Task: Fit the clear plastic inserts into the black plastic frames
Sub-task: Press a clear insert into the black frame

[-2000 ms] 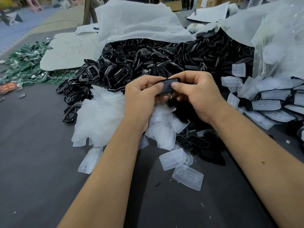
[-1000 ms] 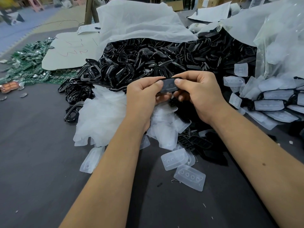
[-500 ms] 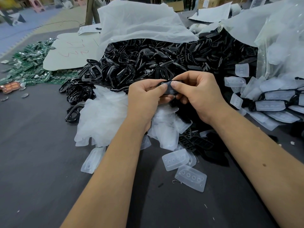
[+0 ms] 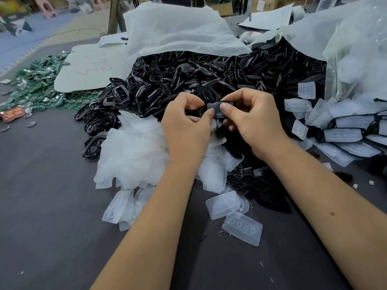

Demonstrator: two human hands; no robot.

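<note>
Both hands meet above the parts piles. My left hand [image 4: 185, 126] and my right hand [image 4: 254, 120] pinch one clear plastic insert [image 4: 217, 108] between thumbs and forefingers, with a black plastic frame [image 4: 227, 101] showing along its top edge. Whether the insert sits fully in the frame is hidden by my fingers. A big heap of black frames [image 4: 188, 80] spills from a white bag behind. Loose clear inserts [image 4: 134, 151] lie heaped below my left hand, and two more inserts [image 4: 243, 228] lie near my forearms.
Framed inserts are stacked at the right [image 4: 351, 132] beside a clear bag of inserts [image 4: 360, 59]. Green circuit boards [image 4: 31, 86] and a white card [image 4: 90, 70] lie at the far left. The dark table [image 4: 48, 216] stretches in front.
The piece in my fingers has turned: earlier it showed mostly dark, now its clear insert face shows. Both hands stayed in about the same spot.
</note>
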